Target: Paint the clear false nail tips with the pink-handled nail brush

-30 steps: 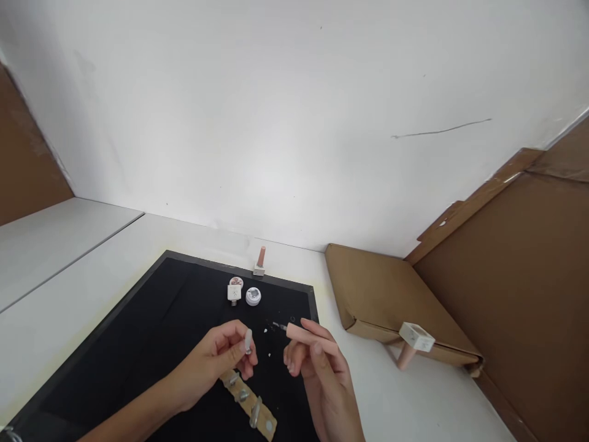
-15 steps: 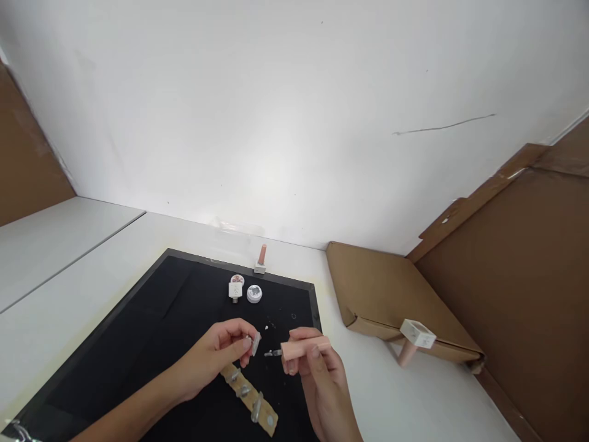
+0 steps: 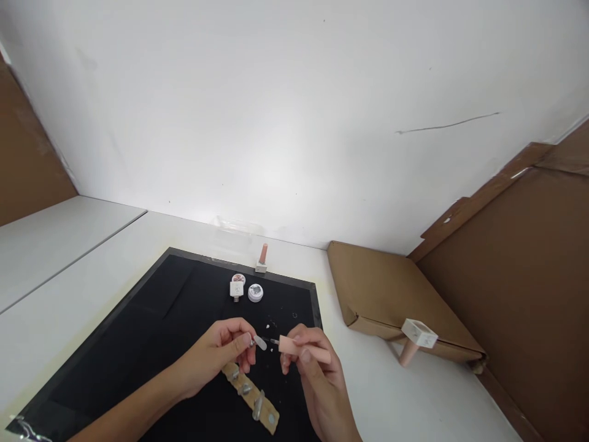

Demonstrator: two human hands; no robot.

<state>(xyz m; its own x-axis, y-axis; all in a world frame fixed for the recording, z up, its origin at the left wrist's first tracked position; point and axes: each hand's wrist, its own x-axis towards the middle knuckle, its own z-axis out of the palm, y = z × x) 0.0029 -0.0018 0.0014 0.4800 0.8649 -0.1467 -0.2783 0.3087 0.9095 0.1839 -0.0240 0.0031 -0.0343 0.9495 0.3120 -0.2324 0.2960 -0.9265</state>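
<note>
My left hand (image 3: pixel 224 348) pinches a small pale false nail tip (image 3: pixel 261 343) between thumb and fingers, its free end toward the right. In my right hand (image 3: pixel 319 371) is a nail polish brush (image 3: pixel 301 350), gripped by its long pink cap-handle. The dark brush end points left and lies at or very close to the nail tip; whether it touches, I cannot tell. Below my left hand lies a tan strip (image 3: pixel 264 416) bearing several greyish nail-shaped pieces, partly hidden by that hand.
A black mat (image 3: pixel 151 313) covers part of the white table. Toward its far edge are a white square bottle (image 3: pixel 236 288), a round pot (image 3: pixel 255 293) and a pink-capped bottle (image 3: pixel 263 255). At right, a white block with pink stem (image 3: pixel 418 333) stands by a cardboard box (image 3: pixel 377 276).
The nail tip has turned to show its flat face, tilted down to the right. The brush has come up and left to it, its handle now sloping down to the right.
</note>
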